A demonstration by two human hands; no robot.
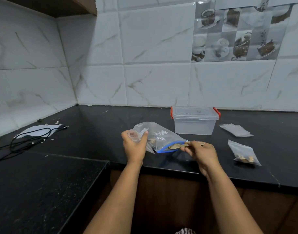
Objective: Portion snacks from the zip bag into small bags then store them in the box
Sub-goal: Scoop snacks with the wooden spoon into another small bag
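A clear zip bag (161, 135) with a blue zip strip lies on the black counter (111, 125), its blue-edged mouth facing right. My left hand (135, 144) grips the bag's closed left end, bunching the plastic. My right hand (199, 153) holds a small gold-coloured spoon (182, 146) whose bowl sits at the bag's mouth. Behind the bag stands a clear plastic box (194, 122) with red clips and its lid on. A small bag with snacks (244, 153) lies to the right. Empty small bags (236, 130) lie flat behind it.
A black cable (31, 139) and white paper (38, 130) lie at the counter's left. A lower black counter section (43, 183) sits front left. The tiled wall (153, 65) closes the back and the left side.
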